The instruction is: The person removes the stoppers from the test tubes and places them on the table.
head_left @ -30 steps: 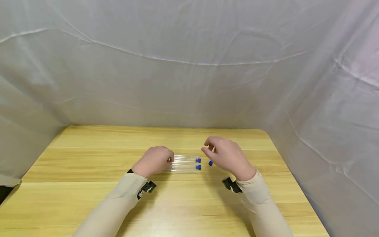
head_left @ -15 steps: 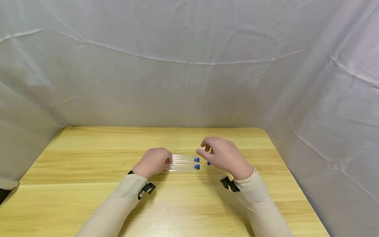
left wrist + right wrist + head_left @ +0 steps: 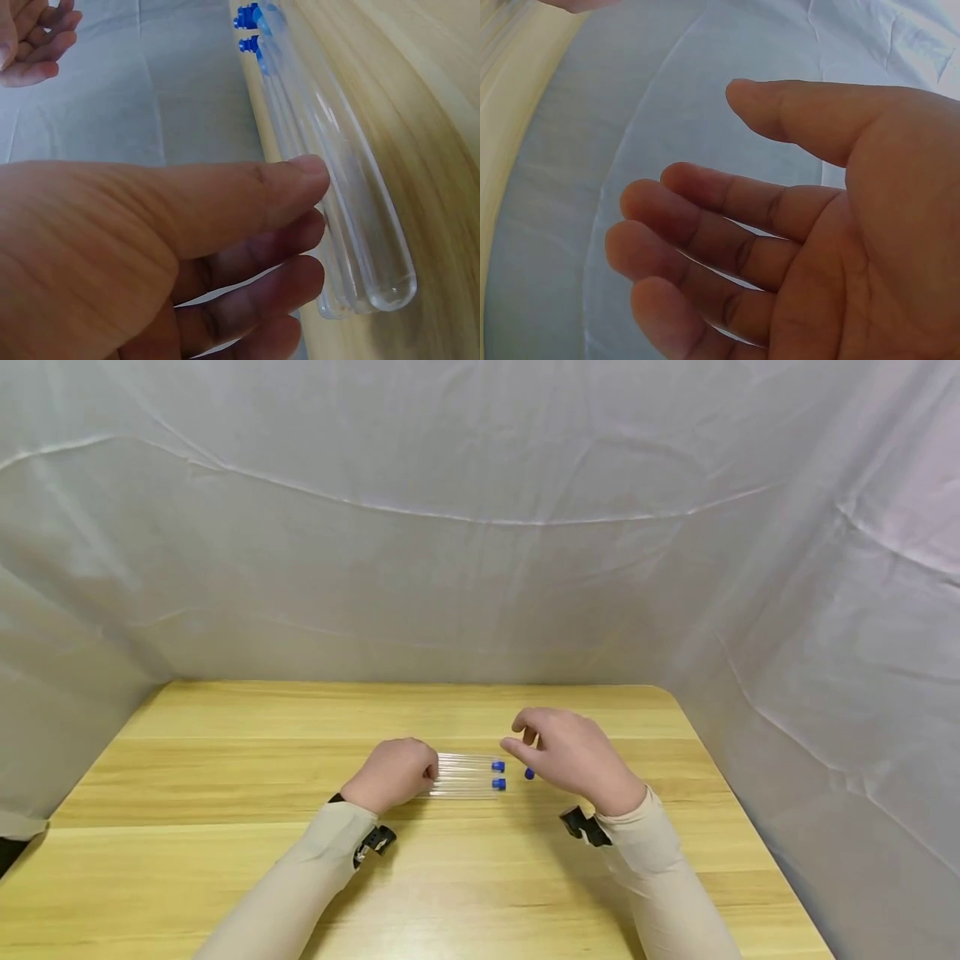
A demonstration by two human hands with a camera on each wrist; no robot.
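Clear test tubes [image 3: 465,775] with blue caps [image 3: 498,775] laid flat mid-table [image 3: 225,760]. Rounded ends touched by left hand [image 3: 392,772], fingers loosely curled, nothing gripped. Right hand [image 3: 572,753] held just at tubes' 3 o'clock, fingers relaxed, apart, empty. Loose blue cap [image 3: 529,773] partly hidden under it.

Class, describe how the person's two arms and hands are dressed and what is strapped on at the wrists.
Both arms wear long beige sleeves, the left sleeve and the right sleeve. At each cuff sits a small black device, one on the left wrist and one on the right. The left hand and right hand are bare.
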